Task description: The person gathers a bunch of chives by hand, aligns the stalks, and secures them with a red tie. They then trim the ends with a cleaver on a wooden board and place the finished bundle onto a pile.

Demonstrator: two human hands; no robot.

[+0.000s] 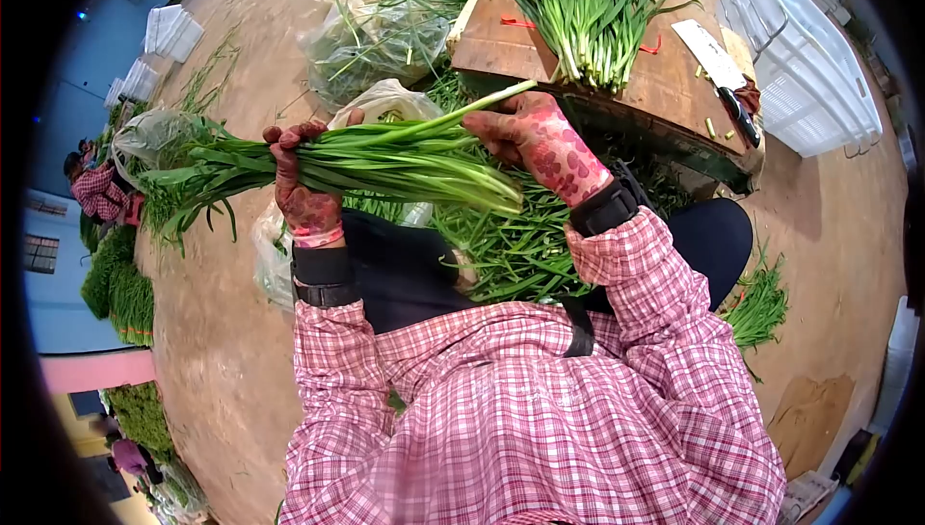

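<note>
My left hand (306, 183), in a stained patterned glove, is wrapped round a bunch of long green stalks (405, 161), leafy ends to the left, pale ends to the right. My right hand (540, 144) pinches a single thicker stalk (482, 104) at the bunch's upper right side. Beyond it, another bundle of greens (599, 19) lies on a wooden board (501, 43), over a red tie (517, 22). A broad knife (708, 53) with a black handle rests at the board's right. Loose greens (511, 246) lie below my hands, between my legs.
Clear plastic bags (376, 39) of greens stand at the upper left of the board. White crates (805, 63) are at the right. A small pile of greens (758, 305) lies on the floor at right. Two other people (98, 190) are at the far left, near stacked greens (120, 289).
</note>
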